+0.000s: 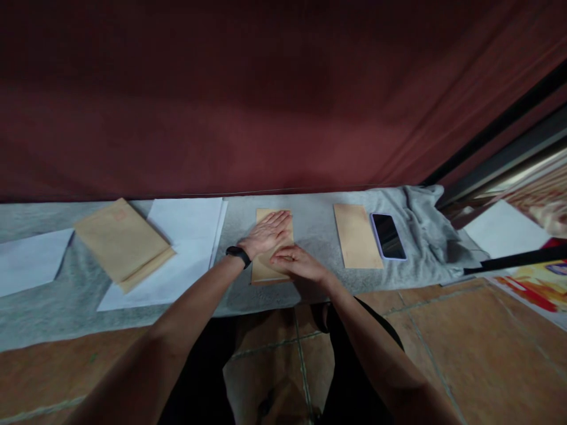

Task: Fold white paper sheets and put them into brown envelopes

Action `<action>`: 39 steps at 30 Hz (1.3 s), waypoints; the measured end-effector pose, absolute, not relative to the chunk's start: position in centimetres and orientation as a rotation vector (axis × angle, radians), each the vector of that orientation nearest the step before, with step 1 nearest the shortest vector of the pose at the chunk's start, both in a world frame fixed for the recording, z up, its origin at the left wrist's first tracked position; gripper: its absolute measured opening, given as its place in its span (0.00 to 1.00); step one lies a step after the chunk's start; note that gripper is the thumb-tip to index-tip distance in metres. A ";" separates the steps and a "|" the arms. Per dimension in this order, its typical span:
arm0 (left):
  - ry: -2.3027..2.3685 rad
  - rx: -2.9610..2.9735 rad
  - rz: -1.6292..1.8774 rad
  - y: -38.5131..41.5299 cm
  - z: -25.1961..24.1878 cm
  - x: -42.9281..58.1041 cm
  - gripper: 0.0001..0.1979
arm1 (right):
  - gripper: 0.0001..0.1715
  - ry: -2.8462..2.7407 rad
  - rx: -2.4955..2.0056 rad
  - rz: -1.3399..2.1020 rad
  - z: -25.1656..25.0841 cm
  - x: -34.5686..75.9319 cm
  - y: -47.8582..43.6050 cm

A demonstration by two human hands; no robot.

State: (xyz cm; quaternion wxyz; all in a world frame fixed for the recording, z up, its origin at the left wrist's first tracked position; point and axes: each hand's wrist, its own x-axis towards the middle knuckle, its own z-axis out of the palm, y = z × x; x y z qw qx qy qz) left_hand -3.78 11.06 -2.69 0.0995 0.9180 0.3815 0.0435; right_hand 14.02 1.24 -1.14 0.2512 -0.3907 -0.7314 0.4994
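Note:
A brown paper envelope (266, 273) lies on the grey cloth in front of me. My left hand (266, 233) rests flat on its upper part, fingers stretched out toward the upper right. Across the envelope's right edge lies my right hand (299, 264), its fingers curled and touching the paper. Whether anything is inside those curled fingers is hidden. To the right is a second brown envelope (358, 236), flat and apart from both hands.
A phone (388, 236) lies beside the second envelope. At left, a stack of brown envelopes (121, 239) overlaps white paper sheets (188, 248); another white sheet (31, 260) is farther left. Grey cloth (314, 218) covers the narrow surface against a dark red backdrop (283, 118). Another person's blurred hand (553, 218) appears far right.

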 end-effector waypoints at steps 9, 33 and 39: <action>1.041 2.739 0.118 7.6 -3.2 -4.4 0.34 | 0.15 -1.920 -0.938 1.511 -1.4 14.9 2.2; 0.933 2.743 0.071 -3.8 -1.3 -4.9 0.32 | 0.33 -2.442 -1.487 0.543 -2.8 13.5 3.3; 0.809 2.709 0.047 -5.0 -1.0 -5.9 0.37 | 0.37 -2.396 -1.630 0.405 -2.9 13.1 4.6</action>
